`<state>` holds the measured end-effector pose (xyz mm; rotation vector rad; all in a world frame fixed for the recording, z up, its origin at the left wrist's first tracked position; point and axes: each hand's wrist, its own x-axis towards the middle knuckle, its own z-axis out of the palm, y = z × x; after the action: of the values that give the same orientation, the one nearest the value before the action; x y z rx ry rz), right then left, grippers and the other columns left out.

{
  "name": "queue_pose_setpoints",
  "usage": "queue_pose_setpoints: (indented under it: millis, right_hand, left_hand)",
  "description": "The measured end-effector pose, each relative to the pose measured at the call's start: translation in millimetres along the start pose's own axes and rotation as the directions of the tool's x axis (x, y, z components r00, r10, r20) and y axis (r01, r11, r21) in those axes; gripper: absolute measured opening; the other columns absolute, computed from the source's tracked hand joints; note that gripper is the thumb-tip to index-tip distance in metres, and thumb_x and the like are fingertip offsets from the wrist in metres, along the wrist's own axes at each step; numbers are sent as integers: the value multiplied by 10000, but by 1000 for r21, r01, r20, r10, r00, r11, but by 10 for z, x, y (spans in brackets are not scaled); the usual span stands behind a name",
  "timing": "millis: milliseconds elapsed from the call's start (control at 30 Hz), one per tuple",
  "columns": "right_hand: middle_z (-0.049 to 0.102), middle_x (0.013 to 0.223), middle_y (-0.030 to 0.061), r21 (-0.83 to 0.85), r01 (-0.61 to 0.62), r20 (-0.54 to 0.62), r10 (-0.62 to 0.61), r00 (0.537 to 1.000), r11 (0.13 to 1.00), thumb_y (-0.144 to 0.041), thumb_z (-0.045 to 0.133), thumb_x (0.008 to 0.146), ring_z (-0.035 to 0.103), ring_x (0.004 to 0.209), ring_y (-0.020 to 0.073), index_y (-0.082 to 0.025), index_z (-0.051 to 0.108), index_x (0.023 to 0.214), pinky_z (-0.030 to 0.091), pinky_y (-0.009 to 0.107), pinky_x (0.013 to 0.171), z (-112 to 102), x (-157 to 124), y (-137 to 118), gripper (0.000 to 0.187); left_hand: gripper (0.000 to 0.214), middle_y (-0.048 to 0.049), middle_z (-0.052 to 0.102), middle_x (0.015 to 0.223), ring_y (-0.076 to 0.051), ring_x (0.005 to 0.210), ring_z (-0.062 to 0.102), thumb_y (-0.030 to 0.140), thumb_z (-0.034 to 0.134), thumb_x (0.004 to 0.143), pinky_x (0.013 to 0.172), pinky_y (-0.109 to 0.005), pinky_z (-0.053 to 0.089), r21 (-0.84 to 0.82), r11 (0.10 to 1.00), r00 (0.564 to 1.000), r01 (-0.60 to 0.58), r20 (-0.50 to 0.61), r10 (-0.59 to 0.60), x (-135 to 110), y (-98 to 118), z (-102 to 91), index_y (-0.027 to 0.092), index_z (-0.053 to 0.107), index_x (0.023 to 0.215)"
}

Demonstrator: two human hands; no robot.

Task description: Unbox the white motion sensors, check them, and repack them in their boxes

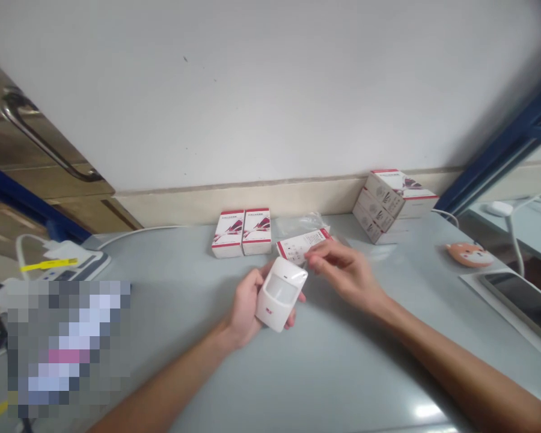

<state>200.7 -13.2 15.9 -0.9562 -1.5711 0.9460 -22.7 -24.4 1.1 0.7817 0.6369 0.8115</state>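
A white motion sensor (277,313) with a pale curved window and a small red mark lies tilted in my left hand (244,307), whose fingers wrap behind it. Close to the sensor's upper right corner is my right hand (342,270), thumb and fingertips pinched together. What sits in that pinch, if anything, is too small to make out. Just behind the sensor a red and white printed carton (293,245) lies on the grey table (193,349), partly covered by my hands. Beside it is a crumpled clear plastic bag (297,224).
Two small cartons (242,233) stand left of centre, and several stacked cartons (383,207) rest against the wall at the right. An orange animal-faced object (469,254) and a dark phone (518,304) lie far right. A power strip (79,264) with cables is at the left, near a pixelated area.
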Motion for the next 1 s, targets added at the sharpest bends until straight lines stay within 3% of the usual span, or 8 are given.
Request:
queue_pose_setpoints:
  millis: [167,267,333,433,600,733,833,1000]
  right_hand:
    - [770,995,66,-198,85,112,-63,992,976,-389,550,1072,708,848,201,-241,774,1175,587,368,794,-40,-14,2,288]
    - [726,1185,97,-514,185,25,-201,979,838,-358,549,1064,694,972,242,-270,724,1318,561,430,889,-165,71,52,321]
    - [700,1157,108,-659,132,-101,-261,960,740,-361,567,1047,677,986,267,-264,729,1303,549,443,873,-255,132,88,319]
    - [672,985,80,-662,42,-211,-240,947,749,-373,566,1044,647,861,245,-249,760,1170,546,404,783,-326,159,93,262]
    - [710,1053,84,-707,149,-36,-246,969,691,-357,529,1053,664,966,265,-263,751,1175,539,418,867,-285,137,21,271]
    - [732,1209,118,-743,-84,-131,-21,991,664,-375,558,1029,655,1162,326,-255,736,1234,511,478,990,-360,483,138,297]
    - [744,1247,182,-634,-353,-228,270,936,688,-416,646,982,702,1108,330,-176,663,1356,534,479,984,-457,885,329,445]
    - [794,1033,168,-565,-372,-199,316,928,736,-306,827,827,746,889,291,-113,733,1242,584,422,868,-479,1210,421,467]
  left_hand:
    - [449,-184,787,887,-278,541,691,311,381,881,555,-374,505,-46,999,999,-18,-51,16,-7,67,74,101,622,1196]
    - [467,-198,788,995,-288,657,715,293,419,872,668,-407,532,-86,992,993,-90,-87,82,-48,180,148,92,632,1236]
    - [452,-202,784,1053,-303,744,732,292,449,885,752,-429,541,-112,983,985,-145,-111,133,-70,256,173,85,652,1232]
    - [414,-200,780,1109,-326,850,750,294,486,927,835,-441,541,-135,975,977,-178,-141,159,-71,319,175,82,675,1228]
    - [425,-199,776,1145,-302,871,745,321,526,975,816,-409,546,-139,972,975,-188,-145,167,-28,293,150,90,667,1302]
    - [408,-196,787,1086,-276,799,736,309,544,944,749,-386,563,-98,957,939,-274,-244,244,3,300,98,64,692,1235]
    - [424,-181,794,1036,-268,762,737,296,547,909,714,-377,575,-45,945,905,-324,-307,296,20,348,60,53,688,1227]
    - [451,-175,801,987,-273,798,754,291,543,888,688,-354,580,-23,950,896,-310,-341,284,25,425,39,53,675,1248]
